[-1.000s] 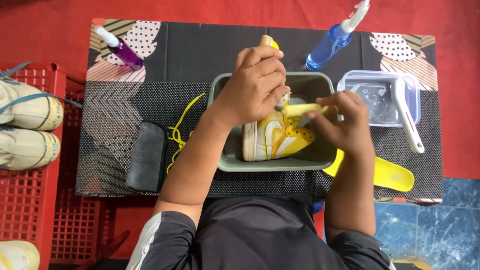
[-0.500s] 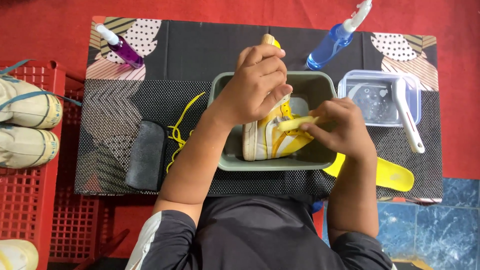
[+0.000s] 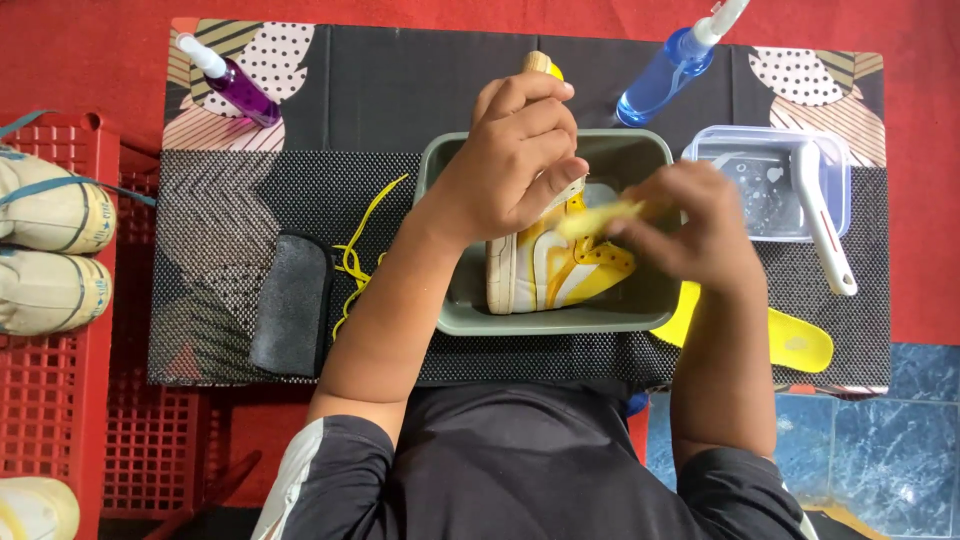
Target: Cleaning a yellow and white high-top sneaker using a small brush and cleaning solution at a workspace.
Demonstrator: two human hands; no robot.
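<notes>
A yellow and white sneaker [image 3: 548,268] lies on its side in a grey-green tub [image 3: 470,300] on a black mat. My left hand [image 3: 512,160] grips the upper part of the sneaker from above. My right hand [image 3: 690,225], blurred by motion, holds a pale yellow brush or cloth [image 3: 598,218] against the shoe's side; its exact kind is unclear.
Yellow laces [image 3: 355,255] and a dark grey cloth pad [image 3: 290,305] lie left of the tub. A purple spray bottle [image 3: 230,85], a blue spray bottle [image 3: 670,70], a clear water box with a white brush [image 3: 825,220], a yellow insole [image 3: 790,340], and a red crate [image 3: 80,400] with pale shoes [image 3: 50,250] surround it.
My right hand has moved up and left across the shoe's side with the yellow thing, and is now blurred. My left hand keeps its hold on the sneaker.
</notes>
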